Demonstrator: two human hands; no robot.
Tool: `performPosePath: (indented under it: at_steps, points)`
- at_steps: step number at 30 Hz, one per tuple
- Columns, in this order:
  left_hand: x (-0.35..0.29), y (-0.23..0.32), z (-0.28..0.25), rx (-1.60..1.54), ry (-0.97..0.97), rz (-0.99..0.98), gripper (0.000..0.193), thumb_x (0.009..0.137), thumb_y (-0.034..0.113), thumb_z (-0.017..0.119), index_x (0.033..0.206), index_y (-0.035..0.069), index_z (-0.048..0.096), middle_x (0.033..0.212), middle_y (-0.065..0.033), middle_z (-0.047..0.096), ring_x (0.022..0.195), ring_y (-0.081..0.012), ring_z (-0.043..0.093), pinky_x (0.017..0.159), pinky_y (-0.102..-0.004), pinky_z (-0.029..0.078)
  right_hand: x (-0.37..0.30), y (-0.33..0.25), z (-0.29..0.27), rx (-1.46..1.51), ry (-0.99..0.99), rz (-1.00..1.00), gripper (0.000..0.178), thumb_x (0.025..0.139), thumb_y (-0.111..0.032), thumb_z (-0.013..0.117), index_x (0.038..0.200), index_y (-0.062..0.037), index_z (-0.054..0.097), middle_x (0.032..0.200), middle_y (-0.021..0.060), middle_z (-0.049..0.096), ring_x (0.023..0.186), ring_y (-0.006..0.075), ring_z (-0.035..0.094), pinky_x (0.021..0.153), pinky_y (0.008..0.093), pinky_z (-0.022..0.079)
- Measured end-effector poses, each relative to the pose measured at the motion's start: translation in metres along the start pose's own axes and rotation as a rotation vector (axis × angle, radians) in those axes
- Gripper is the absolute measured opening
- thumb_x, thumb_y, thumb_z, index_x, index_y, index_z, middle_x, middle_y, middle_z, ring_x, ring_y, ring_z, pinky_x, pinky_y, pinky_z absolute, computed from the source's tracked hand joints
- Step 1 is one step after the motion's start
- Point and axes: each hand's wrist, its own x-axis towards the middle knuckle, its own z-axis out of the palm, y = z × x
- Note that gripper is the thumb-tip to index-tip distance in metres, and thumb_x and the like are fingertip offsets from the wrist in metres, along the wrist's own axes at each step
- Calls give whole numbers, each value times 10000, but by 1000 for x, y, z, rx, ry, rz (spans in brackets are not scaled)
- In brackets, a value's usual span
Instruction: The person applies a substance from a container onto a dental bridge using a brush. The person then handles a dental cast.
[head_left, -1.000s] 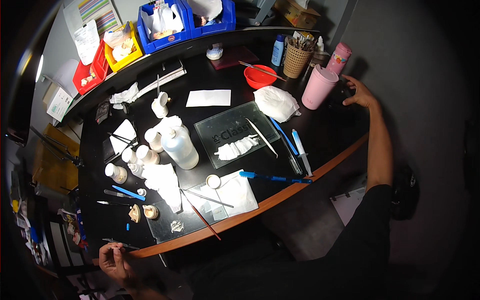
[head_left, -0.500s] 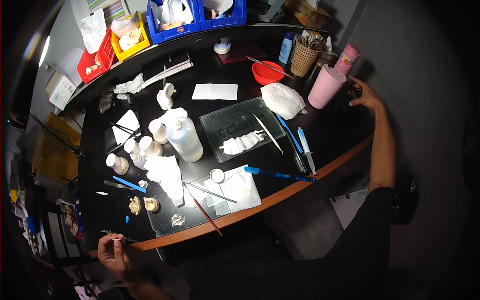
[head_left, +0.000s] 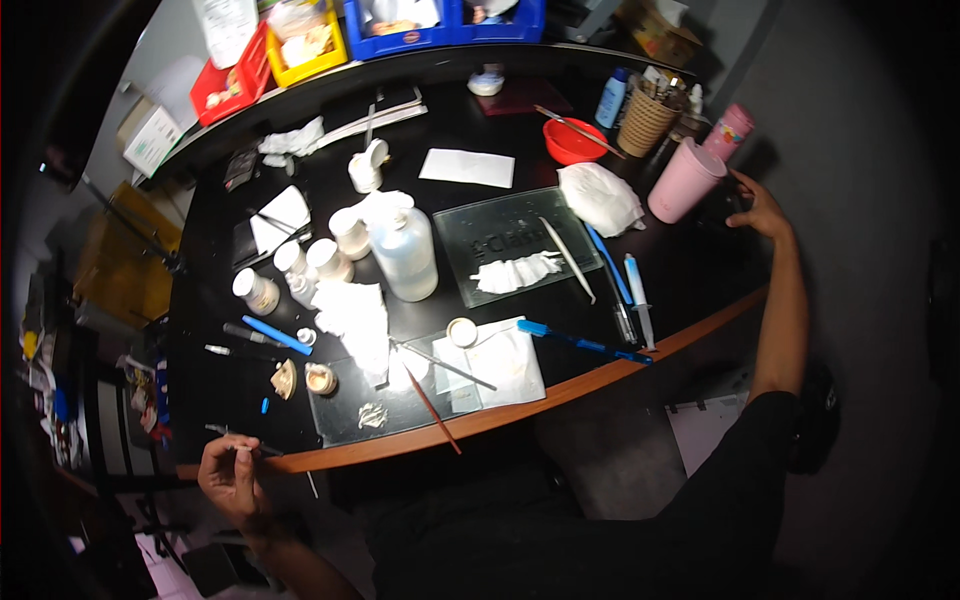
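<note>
My left hand [head_left: 232,475] is at the table's front left edge, thumb and fingers pinched together. What they hold, if anything, is too small to make out. A thin dark instrument [head_left: 225,431] lies just beyond those fingers. At the far right, my right hand [head_left: 764,212] curls its thumb and fingers around a dark object [head_left: 716,211] that I cannot make out against the black tabletop. Beside it stand a pink lidded tumbler [head_left: 687,182] and a pink patterned bottle [head_left: 729,131]. Nearer the left hand are a tan dental model piece [head_left: 284,379] and a small open jar [head_left: 320,378].
A clear plastic bottle [head_left: 405,255] stands mid-table among several white jars. Right of it, a glass slab [head_left: 470,222] bears crumpled white tissue [head_left: 515,272]. A blue-handled brush [head_left: 585,342], a syringe [head_left: 638,300] and a red-brown brush [head_left: 433,410] lie near the wooden edge [head_left: 400,446].
The view has shifted, so the table and things on it appear further right and slightly higher. Both hands keep nearly the same places and poses beside the table.
</note>
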Motion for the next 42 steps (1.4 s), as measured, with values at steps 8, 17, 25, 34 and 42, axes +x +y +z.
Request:
performPosePath:
  at_steps: [8,17,25,34,42]
  points:
    - [-3,8,6,-46,-10,-5,74,930,24,648,991,-16,634,929,-110,693,866,-134,639,812,-254,487,6,26,-6,-65,-16,-101,1211,512,-70,924,1594,-159,387,1502,145,510,1367,319,476,1197,430,311]
    - [-7,16,42,-203,-100,-60,87,910,-86,659,978,-31,659,910,-122,713,887,-161,709,833,-281,555,-123,-131,41,312,566,-464,281,911,-74,750,1171,1,677,1145,109,650,1043,209,608,922,318,489]
    - [-12,-5,61,-186,-225,-48,79,920,-63,678,989,-30,657,930,-130,711,876,-157,704,812,-280,557,-203,-355,225,53,-103,-1262,231,677,-5,730,905,-34,705,810,64,613,703,240,620,599,354,453]
    - [-12,-20,52,-86,-297,-59,56,904,-74,692,954,-52,680,890,-119,734,777,-84,659,707,-218,518,-200,-386,258,-88,-233,-1248,180,759,-29,699,923,-92,736,887,28,647,782,211,642,672,338,480]
    - [-9,-15,51,-58,-263,18,42,871,-61,730,894,-40,702,827,-82,743,686,-24,572,603,-170,431,-199,-392,268,-258,-299,-1524,182,753,-141,786,906,-115,691,1000,36,645,844,184,640,693,336,464]
